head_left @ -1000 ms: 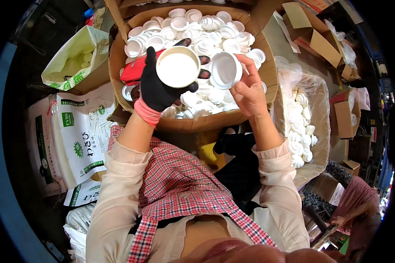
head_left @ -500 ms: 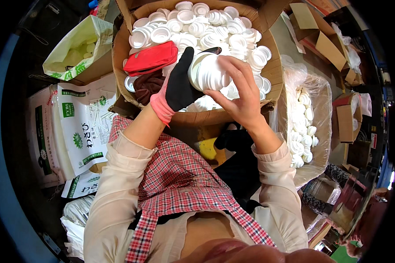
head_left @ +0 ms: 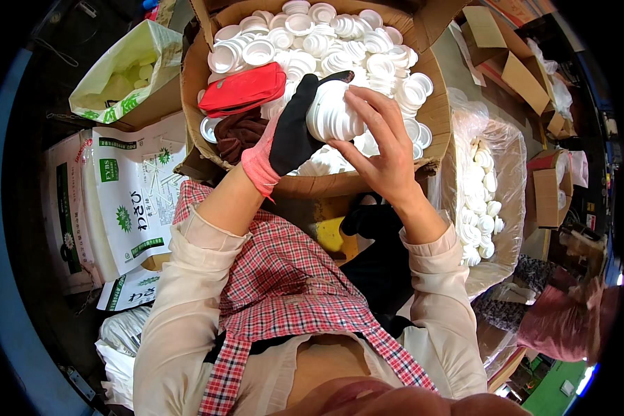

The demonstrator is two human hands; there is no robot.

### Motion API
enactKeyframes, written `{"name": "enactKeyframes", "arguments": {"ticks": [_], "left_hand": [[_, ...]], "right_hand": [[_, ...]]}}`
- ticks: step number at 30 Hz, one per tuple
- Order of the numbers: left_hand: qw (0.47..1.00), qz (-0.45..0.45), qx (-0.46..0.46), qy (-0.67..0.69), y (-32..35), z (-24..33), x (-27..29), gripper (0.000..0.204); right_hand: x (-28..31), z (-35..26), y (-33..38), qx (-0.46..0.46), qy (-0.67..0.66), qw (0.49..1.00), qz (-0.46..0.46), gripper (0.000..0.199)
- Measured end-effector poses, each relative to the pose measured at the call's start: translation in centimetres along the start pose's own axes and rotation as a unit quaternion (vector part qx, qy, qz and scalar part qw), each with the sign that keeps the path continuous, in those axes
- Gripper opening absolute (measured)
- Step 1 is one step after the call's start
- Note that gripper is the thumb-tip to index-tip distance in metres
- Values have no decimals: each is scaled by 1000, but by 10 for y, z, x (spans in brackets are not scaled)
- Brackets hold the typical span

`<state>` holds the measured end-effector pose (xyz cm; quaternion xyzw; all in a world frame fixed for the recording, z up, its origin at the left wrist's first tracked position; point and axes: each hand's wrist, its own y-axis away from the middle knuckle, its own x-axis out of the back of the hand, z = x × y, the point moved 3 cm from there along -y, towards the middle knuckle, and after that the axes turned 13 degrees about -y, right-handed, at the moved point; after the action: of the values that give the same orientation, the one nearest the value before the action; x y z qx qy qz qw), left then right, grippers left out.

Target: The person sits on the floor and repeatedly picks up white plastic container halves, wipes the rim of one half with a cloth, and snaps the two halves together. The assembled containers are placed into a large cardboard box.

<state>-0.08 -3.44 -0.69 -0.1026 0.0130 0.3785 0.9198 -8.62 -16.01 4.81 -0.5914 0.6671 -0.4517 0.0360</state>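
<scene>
My left hand (head_left: 299,132), in a black glove with a pink cuff, is closed round the left side of a white round ridged plastic piece (head_left: 333,114). My bare right hand (head_left: 385,145) grips the same piece from the right, fingertips on its upper side and thumb near its lower edge. Whether it is one piece or several nested together, I cannot tell. Both hands are above the near part of a cardboard box (head_left: 312,184) heaped with white round plastic caps (head_left: 319,45). A red zip pouch (head_left: 243,90) and a dark brown cloth (head_left: 239,135) rest on the heap beside my left hand.
To the right stands a plastic-lined box (head_left: 509,180) holding white ridged pieces (head_left: 475,215). An open printed bag (head_left: 128,73) with pale pieces is at the far left, above printed white sacks (head_left: 135,208). Brown cartons (head_left: 527,76) lie at the far right. Another person's sleeve (head_left: 555,322) shows lower right.
The white piece has turned slightly between my hands, showing more of its ridged side. At the lower right, the other person's arm and sleeve have shifted. The whole view has moved a little.
</scene>
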Motion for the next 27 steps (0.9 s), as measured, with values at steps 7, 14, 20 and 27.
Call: {"name": "enactKeyframes", "arguments": {"ticks": [7, 14, 20, 27], "left_hand": [[994, -34, 85, 65, 6, 25, -8, 67], [995, -72, 33, 57, 6, 27, -9, 65], [987, -45, 141, 58, 9, 1, -11, 63], [985, -94, -18, 142, -13, 2, -22, 71]], "right_hand": [[3, 9, 3, -40, -63, 997, 7, 67], [10, 31, 7, -322, -452, 832, 0, 66], [25, 26, 15, -294, -443, 847, 4, 58], [86, 46, 44, -314, -271, 904, 99, 70]]}}
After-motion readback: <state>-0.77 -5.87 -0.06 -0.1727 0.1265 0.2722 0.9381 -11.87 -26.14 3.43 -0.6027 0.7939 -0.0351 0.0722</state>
